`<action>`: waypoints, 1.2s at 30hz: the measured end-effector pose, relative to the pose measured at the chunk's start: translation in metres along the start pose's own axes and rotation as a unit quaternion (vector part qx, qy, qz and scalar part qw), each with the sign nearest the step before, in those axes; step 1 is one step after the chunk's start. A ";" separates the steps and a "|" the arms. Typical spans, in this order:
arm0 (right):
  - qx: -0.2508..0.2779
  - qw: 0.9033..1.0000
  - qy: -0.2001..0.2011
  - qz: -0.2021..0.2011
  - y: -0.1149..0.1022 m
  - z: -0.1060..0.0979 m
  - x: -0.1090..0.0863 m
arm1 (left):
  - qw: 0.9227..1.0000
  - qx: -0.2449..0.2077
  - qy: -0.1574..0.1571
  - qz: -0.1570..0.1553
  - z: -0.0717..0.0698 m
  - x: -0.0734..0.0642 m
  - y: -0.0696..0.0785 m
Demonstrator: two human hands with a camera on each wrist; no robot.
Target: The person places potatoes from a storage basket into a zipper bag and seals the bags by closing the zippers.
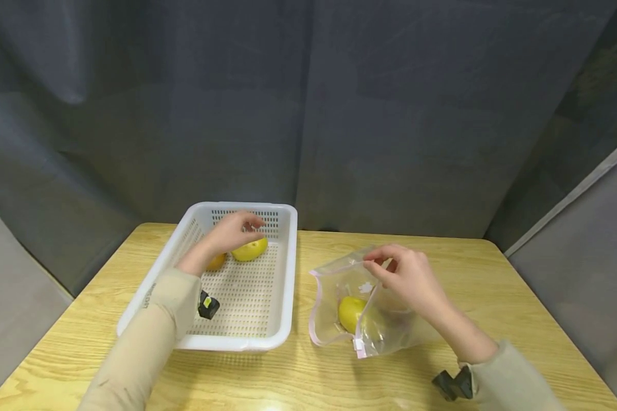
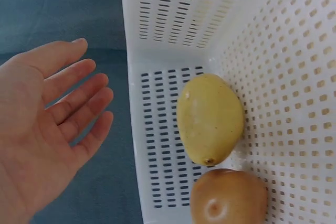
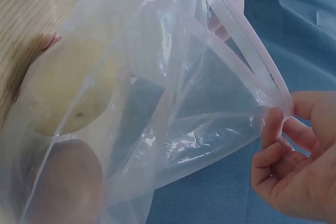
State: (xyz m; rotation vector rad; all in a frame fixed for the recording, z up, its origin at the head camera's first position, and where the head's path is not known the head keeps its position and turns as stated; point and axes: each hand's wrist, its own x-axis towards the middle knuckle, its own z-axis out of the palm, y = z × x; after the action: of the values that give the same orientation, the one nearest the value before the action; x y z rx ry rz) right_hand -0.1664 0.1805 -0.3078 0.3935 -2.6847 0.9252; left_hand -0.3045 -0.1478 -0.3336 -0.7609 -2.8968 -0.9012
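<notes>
The left hand (image 1: 228, 231) hangs over the far part of a white perforated plastic basket (image 1: 289, 274), fingers lightly bent and released, holding nothing. Below it, near the basket's far wall, lies a yellow mango-like fruit (image 2: 210, 119), with a round orange fruit (image 2: 229, 198) just beside it. The basket stands toward the left edge of the wood-grain bench (image 1: 493, 285), its far end near the bench's far edge.

Right of the basket, on the bench, is a clear zip bag (image 1: 391, 325), its pink-edged mouth gaping toward the basket and a white slider (image 1: 359, 345) at the mouth's near corner. The right hand (image 1: 408, 279) pinches the mouth's edge between thumb and fingers. Inside the bag sits another yellow fruit (image 1: 352, 313); through the cloudy plastic, a brownish round item (image 3: 68, 182) shows beside it.
</notes>
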 end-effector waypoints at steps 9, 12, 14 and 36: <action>-0.002 1.000 0.000 -0.006 0.000 0.002 0.000 | 1.000 0.006 -0.011 -0.013 0.008 0.006 -0.013; -0.001 1.000 0.000 -0.008 0.000 0.003 0.000 | 1.000 0.006 -0.015 -0.017 0.010 0.009 -0.015; 0.000 1.000 -0.001 -0.009 0.000 0.003 0.001 | 1.000 0.001 -0.016 -0.024 0.011 0.010 -0.016; -0.003 1.000 0.004 -0.011 0.000 0.005 0.001 | 0.997 0.018 -0.011 -0.075 0.021 0.019 -0.033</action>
State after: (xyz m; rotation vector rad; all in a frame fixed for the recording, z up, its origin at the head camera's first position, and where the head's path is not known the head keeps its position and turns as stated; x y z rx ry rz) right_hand -0.1677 0.1773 -0.3109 0.4160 -2.6689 0.9111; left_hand -0.3339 -0.1517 -0.3661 -0.5610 -3.0148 -0.8537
